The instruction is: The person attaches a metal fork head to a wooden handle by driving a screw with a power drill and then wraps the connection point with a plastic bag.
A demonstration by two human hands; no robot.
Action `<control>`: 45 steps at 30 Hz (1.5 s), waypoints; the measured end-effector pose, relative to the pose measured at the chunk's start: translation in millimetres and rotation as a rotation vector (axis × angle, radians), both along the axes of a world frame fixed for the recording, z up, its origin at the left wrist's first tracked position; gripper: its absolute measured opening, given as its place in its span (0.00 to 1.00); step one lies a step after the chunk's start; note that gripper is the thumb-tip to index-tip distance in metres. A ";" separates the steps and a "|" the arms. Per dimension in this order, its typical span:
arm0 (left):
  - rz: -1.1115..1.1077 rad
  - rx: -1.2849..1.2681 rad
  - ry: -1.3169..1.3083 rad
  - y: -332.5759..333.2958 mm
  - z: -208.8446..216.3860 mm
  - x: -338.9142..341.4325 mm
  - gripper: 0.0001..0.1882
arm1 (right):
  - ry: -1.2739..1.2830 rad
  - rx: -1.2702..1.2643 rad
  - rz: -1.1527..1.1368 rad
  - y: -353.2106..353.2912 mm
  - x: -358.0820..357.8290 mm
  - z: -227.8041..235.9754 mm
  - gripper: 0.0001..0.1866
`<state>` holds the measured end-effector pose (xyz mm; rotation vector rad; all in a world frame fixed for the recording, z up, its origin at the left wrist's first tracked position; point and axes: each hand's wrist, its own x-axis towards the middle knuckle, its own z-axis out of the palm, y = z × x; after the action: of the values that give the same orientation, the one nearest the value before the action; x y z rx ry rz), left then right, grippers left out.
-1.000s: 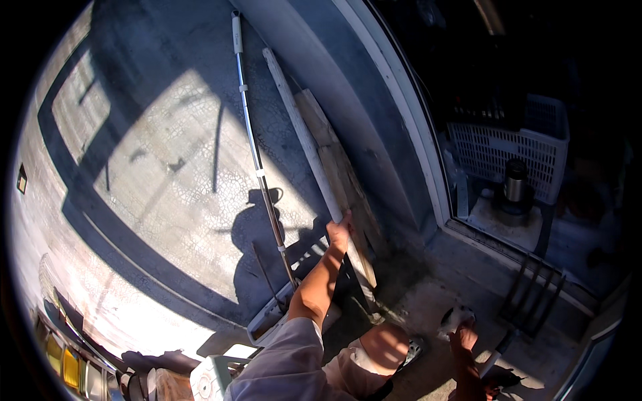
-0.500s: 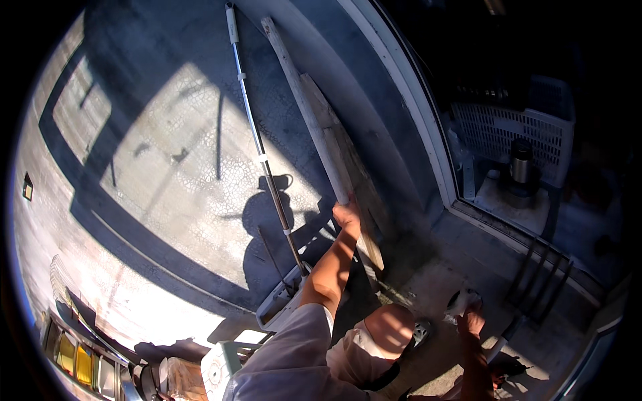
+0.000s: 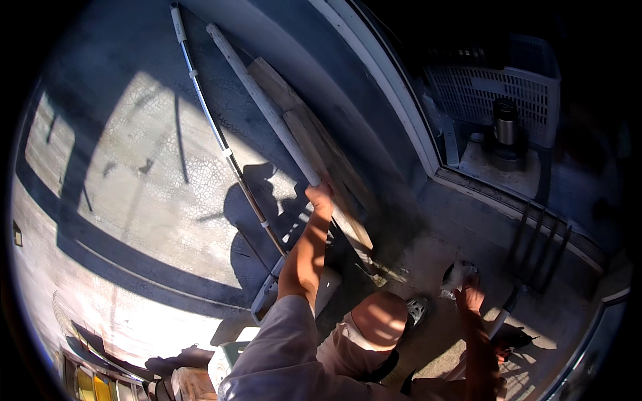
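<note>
A long wooden pole (image 3: 267,103) leans at a slant against the wall. My left hand (image 3: 320,196) is wrapped round it below its middle, with the arm stretched forward. Low on the right, my right hand (image 3: 471,297) reaches down close to the floor. Its fingers are closed at a pale, dark-edged thing (image 3: 459,274) whose kind I cannot make out. A grey shoe with holes (image 3: 416,311) shows between my bent knee and that hand.
Wooden boards (image 3: 321,144) lean beside the pole, and a metal-handled mop (image 3: 214,127) stands to its left. At the right are a dark-tined fork (image 3: 538,250) and a door frame (image 3: 428,157). Beyond the sill sit a plastic crate (image 3: 535,100) and a steel-bodied appliance (image 3: 505,127).
The view has shifted, so the wall, pole and mop appear farther left. My left hand keeps its hold on the pole. My right hand stays low by the pale thing.
</note>
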<state>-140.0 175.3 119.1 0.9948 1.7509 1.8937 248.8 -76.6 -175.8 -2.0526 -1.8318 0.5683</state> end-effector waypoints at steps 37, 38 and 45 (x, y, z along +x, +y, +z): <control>-1.771 0.052 1.196 -144.9 -242.6 276.4 0.22 | 1.108 -0.358 -0.697 -68.7 -42.5 -21.5 0.30; -1.768 0.050 1.213 -142.6 -241.4 276.4 0.23 | 1.191 -0.443 -0.788 -59.7 -44.1 -13.1 0.30; -1.963 0.031 1.216 -142.6 -222.2 276.9 0.35 | 0.617 0.049 -0.656 -66.4 -76.3 -55.3 0.19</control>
<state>136.9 32.7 -103.1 2.5363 0.1560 -0.0974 172.5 -143.0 -231.1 -1.9771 -0.7658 0.8192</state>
